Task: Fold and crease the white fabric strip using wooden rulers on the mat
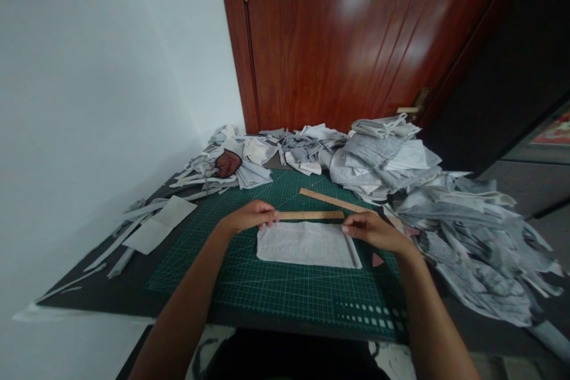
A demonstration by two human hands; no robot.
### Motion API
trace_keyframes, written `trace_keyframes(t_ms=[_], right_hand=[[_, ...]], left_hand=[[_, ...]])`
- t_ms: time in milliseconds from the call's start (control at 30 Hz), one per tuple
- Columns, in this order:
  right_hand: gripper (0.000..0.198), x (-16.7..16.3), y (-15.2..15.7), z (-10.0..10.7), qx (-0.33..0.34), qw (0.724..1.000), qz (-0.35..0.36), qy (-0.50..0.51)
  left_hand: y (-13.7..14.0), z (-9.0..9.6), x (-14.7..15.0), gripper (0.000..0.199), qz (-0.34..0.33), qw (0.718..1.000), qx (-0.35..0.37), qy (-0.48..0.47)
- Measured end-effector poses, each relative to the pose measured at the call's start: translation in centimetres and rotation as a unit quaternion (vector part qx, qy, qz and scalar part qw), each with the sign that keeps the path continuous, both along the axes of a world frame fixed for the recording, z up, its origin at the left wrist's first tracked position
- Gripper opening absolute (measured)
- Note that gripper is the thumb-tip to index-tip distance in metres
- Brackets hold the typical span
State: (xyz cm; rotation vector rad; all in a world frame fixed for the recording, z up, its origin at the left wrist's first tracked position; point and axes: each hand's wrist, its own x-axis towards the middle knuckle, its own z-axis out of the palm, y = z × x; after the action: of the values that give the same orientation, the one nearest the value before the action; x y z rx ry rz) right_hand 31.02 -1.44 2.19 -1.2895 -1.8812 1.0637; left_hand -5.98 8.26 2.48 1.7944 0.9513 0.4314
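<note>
A folded piece of light grey fabric (305, 244) lies on the green cutting mat (276, 291), with a faint line along its upper edge. At its upper left corner, my left hand (256, 215) has its fingers closed on the fabric. A wooden ruler (312, 215) lies just beyond the upper edge, its left end meeting my left fingertips; whether they also grip it is unclear. My right hand (367, 230) pinches the upper right corner. Beside that hand lies a reddish triangular piece of tailor's chalk (377, 259). A second wooden ruler (332, 199) slants behind, partly hidden by my right hand.
Grey fabric heaps (383, 160) stand at the back right and another pile (481, 237) at the right. Scraps, a brown black-edged piece (228, 163) and a pale sheet (160, 225) lie left. A wall and wooden door (329, 41) bound the table.
</note>
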Motion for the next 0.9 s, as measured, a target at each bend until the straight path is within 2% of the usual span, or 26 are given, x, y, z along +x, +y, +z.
trace_keyframes(t_ms=[100, 200, 267, 300, 333, 400, 467, 567, 667, 800, 900], right_hand=[[0.03, -1.7, 0.9, -0.9, 0.054, 0.998, -0.039, -0.005], [0.023, -3.1, 0.9, -1.0, 0.092, 0.996, -0.011, -0.008], [0.019, -3.8, 0.5, -0.8, 0.101, 0.994, 0.026, -0.013], [0.017, -4.1, 0.3, -0.7, 0.097, 0.994, 0.042, -0.026], [0.015, -4.3, 0.1, -0.6, 0.089, 0.993, 0.053, -0.05], [0.009, -4.3, -0.1, -0.8, 0.07, 0.99, 0.054, -0.113], [0.01, -3.8, 0.0, -1.2, 0.06, 0.984, 0.018, -0.17], [0.019, -1.9, 0.4, -1.9, 0.037, 0.974, -0.056, -0.218], [0.02, 0.4, 0.4, -2.2, 0.001, 0.964, -0.099, -0.248], [0.016, 2.1, -0.2, -1.9, -0.038, 0.961, -0.103, -0.253], [0.02, 2.4, -0.5, -1.8, -0.052, 0.964, -0.091, -0.246]], left_hand=[[0.3, -1.5, 1.8, 0.048, 0.081, 0.994, 0.069, -0.009], [-1.0, -2.3, 4.0, 0.039, 0.142, 0.98, 0.138, -0.009], [-2.8, -2.5, 5.5, 0.036, 0.152, 0.971, 0.187, -0.01], [-3.9, -2.6, 6.1, 0.044, 0.122, 0.962, 0.245, 0.003], [-5.0, -2.7, 6.7, 0.052, 0.063, 0.956, 0.287, 0.021], [-7.0, -2.9, 7.4, 0.061, -0.071, 0.946, 0.31, 0.066], [-8.4, -3.2, 7.5, 0.069, -0.128, 0.936, 0.306, 0.114], [-9.4, -3.6, 6.6, 0.076, -0.122, 0.93, 0.306, 0.165], [-9.8, -3.7, 5.5, 0.077, -0.111, 0.925, 0.314, 0.182], [-10.2, -3.4, 4.8, 0.082, -0.11, 0.925, 0.316, 0.183], [-10.7, -3.3, 4.8, 0.084, -0.082, 0.925, 0.316, 0.195]])
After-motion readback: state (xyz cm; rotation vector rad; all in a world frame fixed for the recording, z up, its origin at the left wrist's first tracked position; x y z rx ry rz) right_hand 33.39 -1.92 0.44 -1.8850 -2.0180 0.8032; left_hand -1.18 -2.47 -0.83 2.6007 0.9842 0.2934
